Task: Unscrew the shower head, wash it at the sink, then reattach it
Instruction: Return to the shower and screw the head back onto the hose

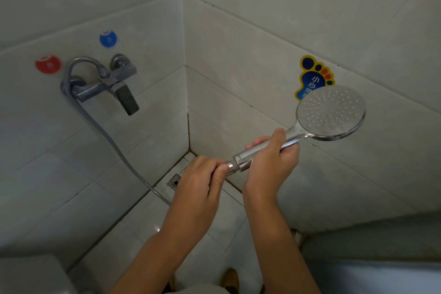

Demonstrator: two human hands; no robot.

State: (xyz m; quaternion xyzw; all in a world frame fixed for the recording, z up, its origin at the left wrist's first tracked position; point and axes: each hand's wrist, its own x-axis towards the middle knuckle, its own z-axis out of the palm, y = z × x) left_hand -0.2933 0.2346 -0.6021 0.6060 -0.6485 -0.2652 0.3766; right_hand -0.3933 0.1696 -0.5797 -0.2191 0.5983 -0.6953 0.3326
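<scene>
Head view: unscrewing step, shower head (330, 113) at hose nut (229, 166), in shower corner.
Right hand (269, 162) wrapped around handle; left hand (202, 180) pinching nut, fingers curled. Thread showing, judged partly loosened; next, further turns of nut, handle steadied.

Both forearms are bare with no sleeves, and a brown shoe (231, 279) shows at the bottom edge.

Open air left of the hose (114, 143); corner walls (238, 107) close behind.
</scene>
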